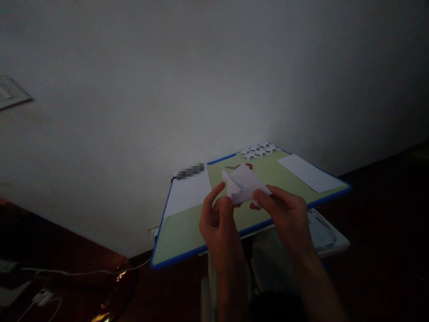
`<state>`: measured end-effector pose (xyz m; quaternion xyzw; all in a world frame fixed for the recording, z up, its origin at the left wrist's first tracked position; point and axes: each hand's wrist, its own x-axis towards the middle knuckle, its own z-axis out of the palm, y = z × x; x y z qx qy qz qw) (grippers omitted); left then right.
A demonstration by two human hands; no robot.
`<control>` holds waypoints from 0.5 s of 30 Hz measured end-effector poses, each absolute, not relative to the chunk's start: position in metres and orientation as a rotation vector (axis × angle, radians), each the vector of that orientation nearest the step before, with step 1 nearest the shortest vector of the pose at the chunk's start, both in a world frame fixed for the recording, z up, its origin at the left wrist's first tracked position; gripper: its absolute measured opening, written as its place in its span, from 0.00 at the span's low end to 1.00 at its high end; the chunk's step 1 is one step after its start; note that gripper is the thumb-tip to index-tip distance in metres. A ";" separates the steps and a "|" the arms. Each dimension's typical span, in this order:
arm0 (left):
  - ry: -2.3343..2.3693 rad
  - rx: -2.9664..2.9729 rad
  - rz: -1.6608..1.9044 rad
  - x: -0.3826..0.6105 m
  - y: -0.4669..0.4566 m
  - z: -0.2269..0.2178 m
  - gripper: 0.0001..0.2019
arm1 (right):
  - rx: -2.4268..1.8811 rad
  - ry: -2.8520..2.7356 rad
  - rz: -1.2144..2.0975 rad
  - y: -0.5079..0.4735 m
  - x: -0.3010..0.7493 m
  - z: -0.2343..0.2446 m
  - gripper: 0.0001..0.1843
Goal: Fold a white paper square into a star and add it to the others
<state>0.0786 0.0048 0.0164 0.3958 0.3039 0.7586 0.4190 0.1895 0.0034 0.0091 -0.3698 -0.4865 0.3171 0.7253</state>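
**Both hands pinching folded paper over green board**

Head view, dim light. Your left hand [217, 219] and right hand [284, 210] are raised in front of you, both gripping one folded white paper [244, 183]. The left hand pinches its lower left edge between thumb and fingers. The right hand's fingertips clamp the lower right corner. The paper is held in the air above the middle of the green board [187, 232], which has a blue rim and sits tilted against the pale wall [134, 89].

On the board, a white sheet [189, 194] lies at the left end and a second white sheet [310, 173] lies at the right end, well apart. A cluster of small folded paper pieces [258, 150] sits at the far edge by the wall. The red-handled scissors [246, 166] lie just behind the held paper, partly hidden by it.

Lower left, a white cable [77, 273] runs across a dark surface. Too dark there to tell more.
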 end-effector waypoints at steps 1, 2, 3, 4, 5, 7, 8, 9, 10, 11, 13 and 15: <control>0.716 0.987 1.868 0.078 0.006 0.016 0.17 | -0.811 -1.067 0.702 0.004 0.189 0.009 0.16; 0.688 0.989 1.837 0.078 0.006 0.016 0.17 | -0.810 -1.067 0.705 0.004 0.189 0.009 0.16; 0.682 0.995 1.815 0.078 0.007 0.016 0.16 | -0.811 -1.071 0.707 0.004 0.189 0.009 0.16; 0.692 1.005 1.807 0.078 0.007 0.015 0.14 | -0.814 -1.080 0.707 0.004 0.189 0.008 0.16; 0.715 1.014 1.808 0.077 0.007 0.014 0.13 | -0.818 -1.091 0.707 0.004 0.189 0.007 0.16; 0.775 1.033 1.835 0.077 0.007 0.013 0.11 | -0.830 -1.116 0.708 0.005 0.191 0.006 0.16; 0.801 1.041 1.850 0.077 0.007 0.012 0.10 | -0.839 -1.135 0.714 0.006 0.192 0.005 0.17; 0.821 1.049 1.860 0.077 0.007 0.012 0.10 | -0.851 -1.166 0.722 0.006 0.194 0.004 0.18; 0.833 1.054 1.867 0.077 0.007 0.011 0.10 | -0.863 -1.210 0.728 0.007 0.197 0.003 0.18; 0.842 1.059 1.869 0.077 0.007 0.011 0.10 | -0.879 -1.258 0.728 0.008 0.200 0.002 0.19; 0.850 1.066 1.871 0.076 0.007 0.010 0.10 | -0.925 -1.305 0.679 0.010 0.207 0.001 0.19; 0.853 1.076 1.869 0.075 0.008 0.009 0.09 | -0.964 -1.236 0.575 0.011 0.213 -0.001 0.16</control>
